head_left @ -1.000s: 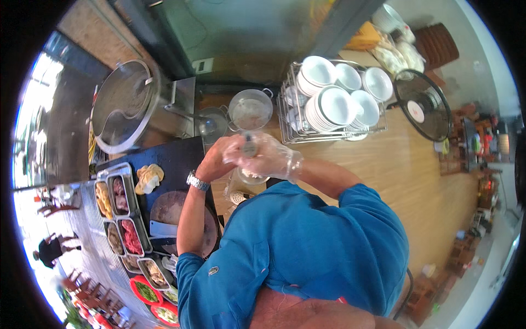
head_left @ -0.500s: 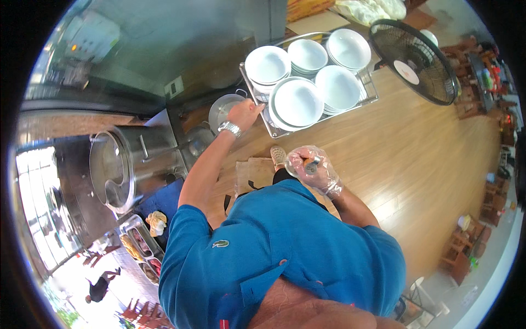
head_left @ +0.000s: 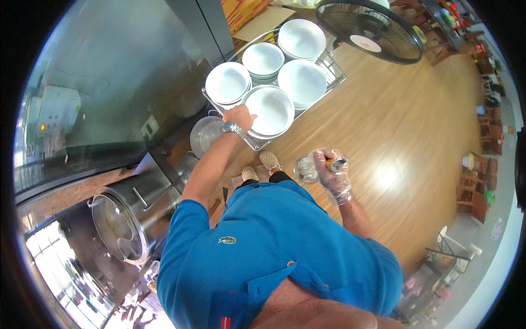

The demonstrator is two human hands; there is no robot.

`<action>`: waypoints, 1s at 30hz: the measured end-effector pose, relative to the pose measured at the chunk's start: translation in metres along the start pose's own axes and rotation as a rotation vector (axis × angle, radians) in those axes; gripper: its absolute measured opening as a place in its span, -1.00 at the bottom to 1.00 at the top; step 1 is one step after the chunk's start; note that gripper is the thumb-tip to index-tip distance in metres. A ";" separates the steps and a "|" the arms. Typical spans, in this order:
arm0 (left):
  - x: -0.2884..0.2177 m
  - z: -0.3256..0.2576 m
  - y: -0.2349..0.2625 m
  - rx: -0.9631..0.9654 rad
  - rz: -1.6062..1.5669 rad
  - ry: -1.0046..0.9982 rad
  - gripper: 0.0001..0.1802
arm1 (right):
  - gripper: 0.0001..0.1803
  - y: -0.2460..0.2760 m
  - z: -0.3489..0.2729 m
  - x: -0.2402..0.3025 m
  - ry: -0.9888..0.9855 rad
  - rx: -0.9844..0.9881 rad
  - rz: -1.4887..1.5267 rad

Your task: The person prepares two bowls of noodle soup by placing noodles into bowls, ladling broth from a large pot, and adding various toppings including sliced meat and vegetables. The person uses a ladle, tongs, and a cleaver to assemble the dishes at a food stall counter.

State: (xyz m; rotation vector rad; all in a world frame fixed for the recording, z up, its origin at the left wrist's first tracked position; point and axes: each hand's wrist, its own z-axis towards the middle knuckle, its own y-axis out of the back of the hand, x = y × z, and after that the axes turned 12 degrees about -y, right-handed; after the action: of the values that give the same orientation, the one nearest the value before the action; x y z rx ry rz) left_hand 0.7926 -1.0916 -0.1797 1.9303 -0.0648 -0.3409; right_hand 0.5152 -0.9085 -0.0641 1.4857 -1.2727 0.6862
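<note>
My bare left hand [head_left: 238, 117], with a metal watch at the wrist, is at the left rim of the nearest white bowl [head_left: 269, 111]. Its thumb lies over the rim and the fingers curl down beside the stack, partly hidden. That bowl tops one of several stacks of white bowls [head_left: 302, 83] on a wire rack cart [head_left: 255, 143]. In a clear plastic glove, my right hand [head_left: 332, 169] is closed round a wooden-handled utensil [head_left: 331, 164] with a grey metal end. Beside its fingers shows a round, shiny head [head_left: 306, 169], apparently part of the same utensil.
A black fan [head_left: 370, 30] stands beyond the cart. Left of it are a dark metal cabinet [head_left: 109, 82], a large steel pot [head_left: 139, 211] and a round translucent lid or basin [head_left: 206, 136]. Wooden chairs [head_left: 474, 203] line the far right.
My left hand has gone from the cart's left edge onto the nearest bowl's rim. My right hand has shifted right, still holding the utensil. The view has turned, so the cart sits further left.
</note>
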 end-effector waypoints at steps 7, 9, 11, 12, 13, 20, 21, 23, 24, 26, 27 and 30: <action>0.051 0.009 -0.006 -0.037 -0.098 -0.014 -0.68 | -0.78 -0.030 -0.027 -0.021 -0.081 -0.273 0.125; 0.055 0.012 -0.009 -0.077 -0.148 -0.030 -0.67 | -0.75 -0.026 -0.023 -0.026 -0.115 -0.342 0.226; 0.048 0.017 -0.011 -0.117 -0.232 -0.058 -0.66 | -0.75 -0.007 -0.013 -0.030 -0.111 -0.407 0.148; 0.047 0.021 -0.007 -0.096 -0.363 0.017 -0.68 | -0.74 0.004 -0.007 -0.030 -0.149 -0.446 0.142; 0.044 0.025 -0.003 -0.034 -0.510 0.080 -0.69 | -0.73 0.015 0.004 -0.031 -0.114 -0.428 0.197; 0.021 0.051 0.042 -0.317 -0.445 0.072 -0.73 | -0.66 0.105 0.104 -0.041 -0.084 -0.435 0.157; 0.021 0.062 0.051 -0.293 -0.624 0.162 -0.72 | -0.65 0.118 0.117 -0.041 -0.059 -0.485 0.119; 0.018 0.088 0.064 -0.342 -0.759 0.219 -0.72 | -0.66 0.141 0.139 -0.039 -0.103 -0.477 0.091; 0.018 0.107 0.071 -0.429 -0.718 0.175 -0.71 | -0.67 0.151 0.148 -0.037 -0.125 -0.474 0.077; 0.019 0.147 0.084 -0.513 -0.415 0.092 -0.67 | -0.68 0.164 0.164 -0.034 -0.121 -0.451 0.102; 0.017 0.166 0.088 -0.484 -0.498 0.167 -0.66 | -0.69 0.170 0.170 -0.033 -0.129 -0.450 0.112; 0.014 0.209 0.091 -0.405 -0.594 0.333 -0.64 | -0.69 0.184 0.186 -0.031 -0.073 -0.461 0.112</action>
State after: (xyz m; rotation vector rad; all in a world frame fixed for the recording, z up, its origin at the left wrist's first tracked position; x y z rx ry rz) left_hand 0.7605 -1.3171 -0.1696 1.5433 0.7533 -0.3818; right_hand 0.2984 -1.0557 -0.0909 1.0756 -1.4617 0.3758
